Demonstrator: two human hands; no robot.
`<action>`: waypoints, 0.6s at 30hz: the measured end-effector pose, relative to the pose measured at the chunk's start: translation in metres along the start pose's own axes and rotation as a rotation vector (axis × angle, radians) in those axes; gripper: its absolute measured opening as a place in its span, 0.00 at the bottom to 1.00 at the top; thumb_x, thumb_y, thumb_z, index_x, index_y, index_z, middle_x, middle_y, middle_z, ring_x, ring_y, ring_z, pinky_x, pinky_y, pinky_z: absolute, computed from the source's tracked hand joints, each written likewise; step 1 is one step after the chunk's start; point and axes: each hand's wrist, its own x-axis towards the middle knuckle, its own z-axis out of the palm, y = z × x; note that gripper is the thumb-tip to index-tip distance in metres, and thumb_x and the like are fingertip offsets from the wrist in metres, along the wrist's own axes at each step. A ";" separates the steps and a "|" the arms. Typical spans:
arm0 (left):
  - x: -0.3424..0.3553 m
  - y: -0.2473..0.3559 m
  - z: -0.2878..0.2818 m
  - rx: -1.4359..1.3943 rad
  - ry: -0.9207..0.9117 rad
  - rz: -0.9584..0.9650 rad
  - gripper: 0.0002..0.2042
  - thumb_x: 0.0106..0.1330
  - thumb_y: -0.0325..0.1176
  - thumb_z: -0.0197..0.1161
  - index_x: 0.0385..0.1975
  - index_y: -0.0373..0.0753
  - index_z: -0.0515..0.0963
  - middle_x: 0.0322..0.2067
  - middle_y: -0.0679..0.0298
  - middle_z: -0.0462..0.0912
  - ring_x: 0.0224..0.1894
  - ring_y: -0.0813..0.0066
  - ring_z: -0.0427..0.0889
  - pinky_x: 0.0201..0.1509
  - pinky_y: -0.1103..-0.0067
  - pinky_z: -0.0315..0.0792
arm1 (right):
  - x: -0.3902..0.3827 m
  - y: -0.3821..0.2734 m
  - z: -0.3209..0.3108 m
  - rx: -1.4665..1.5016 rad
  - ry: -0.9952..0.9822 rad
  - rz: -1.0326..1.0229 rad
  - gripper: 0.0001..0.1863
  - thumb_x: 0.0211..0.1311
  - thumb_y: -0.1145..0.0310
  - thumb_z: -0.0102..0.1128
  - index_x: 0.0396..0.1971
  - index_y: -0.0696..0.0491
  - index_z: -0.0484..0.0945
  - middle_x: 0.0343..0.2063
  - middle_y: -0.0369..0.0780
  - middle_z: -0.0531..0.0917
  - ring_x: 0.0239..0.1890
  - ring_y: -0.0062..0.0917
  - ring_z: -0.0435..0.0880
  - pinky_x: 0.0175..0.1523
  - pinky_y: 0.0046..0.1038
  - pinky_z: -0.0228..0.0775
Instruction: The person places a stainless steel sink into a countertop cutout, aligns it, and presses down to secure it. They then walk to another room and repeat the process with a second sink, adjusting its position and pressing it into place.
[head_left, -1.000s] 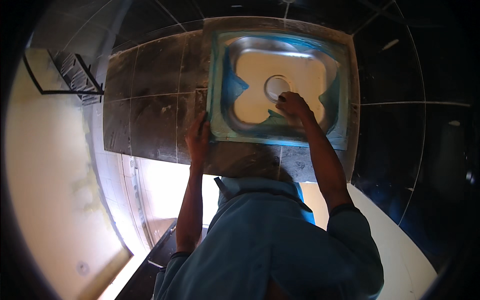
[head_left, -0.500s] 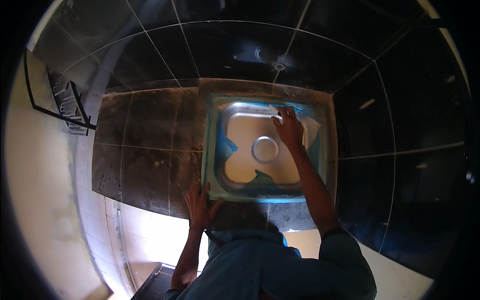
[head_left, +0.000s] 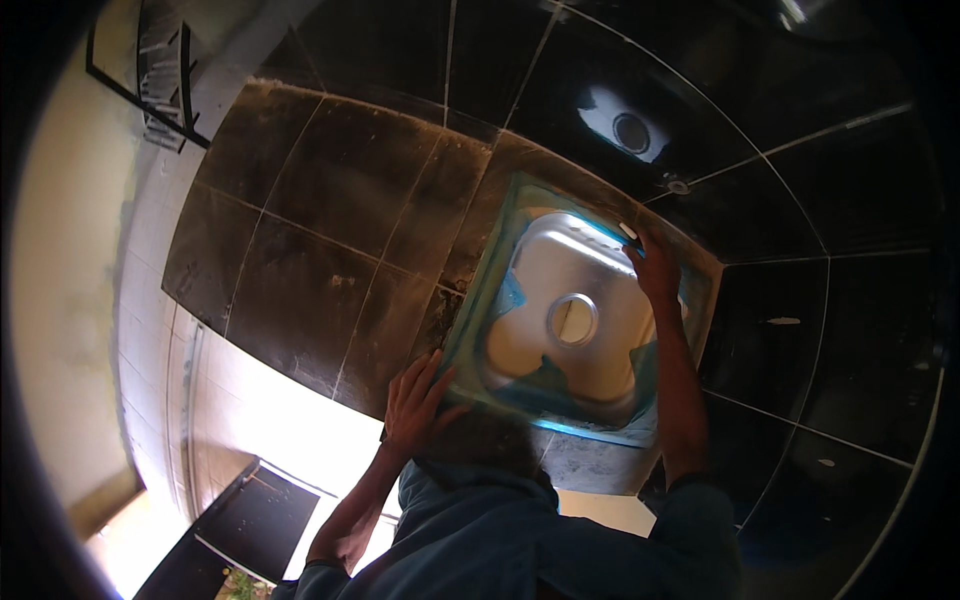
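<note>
A square steel sink [head_left: 600, 300] is set in the dark tiled counter, with torn blue-green film along its rim and partly over its bowl. A round drain opening [head_left: 574, 321] shows in the bowl. My right hand [head_left: 655, 268] reaches to the far right part of the rim, fingers bent together. At its fingertips is a small pale stick-like piece [head_left: 628, 231], apparently pinched; its kind is too small to make out. My left hand [head_left: 412, 408] rests on the counter's front edge by the sink's near left corner, fingers stretched out and holding nothing.
The dark tiled countertop [head_left: 320, 220] extends left of the sink. Glossy black wall tiles [head_left: 760, 320] rise behind and to the right, with a small round pipe outlet [head_left: 678, 187] above the sink. A black metal frame [head_left: 165, 85] stands at the far left.
The whole view has turned, so the sink appears tilted and further right. My right hand has shifted rightward along the far rim with the pale piece. The left hand stays by the near left corner.
</note>
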 end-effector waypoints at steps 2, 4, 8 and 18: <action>0.004 -0.002 -0.001 -0.019 -0.012 -0.013 0.33 0.56 0.54 0.71 0.60 0.43 0.74 0.67 0.55 0.66 0.67 0.54 0.67 0.65 0.57 0.63 | 0.003 0.001 -0.001 -0.030 -0.013 -0.032 0.27 0.58 0.59 0.68 0.57 0.50 0.75 0.51 0.46 0.79 0.52 0.44 0.80 0.53 0.44 0.73; 0.004 -0.004 0.000 -0.040 -0.002 -0.013 0.32 0.56 0.53 0.71 0.59 0.42 0.74 0.67 0.56 0.66 0.67 0.55 0.66 0.65 0.58 0.63 | 0.004 -0.011 -0.008 -0.053 0.119 -0.073 0.24 0.60 0.58 0.66 0.55 0.52 0.77 0.47 0.47 0.81 0.48 0.43 0.81 0.51 0.42 0.73; 0.004 -0.009 -0.002 -0.113 0.043 0.012 0.31 0.57 0.51 0.71 0.59 0.44 0.73 0.66 0.58 0.67 0.68 0.58 0.65 0.65 0.59 0.63 | 0.009 -0.066 -0.050 0.393 0.200 0.205 0.24 0.67 0.48 0.59 0.47 0.55 0.81 0.32 0.46 0.83 0.34 0.32 0.83 0.44 0.33 0.73; 0.000 -0.021 -0.011 -0.227 0.199 -0.369 0.41 0.55 0.52 0.73 0.64 0.37 0.64 0.66 0.47 0.63 0.70 0.47 0.60 0.72 0.52 0.54 | 0.071 -0.229 -0.041 0.793 -0.312 0.287 0.31 0.60 0.37 0.59 0.27 0.55 0.81 0.17 0.33 0.75 0.22 0.20 0.76 0.32 0.26 0.69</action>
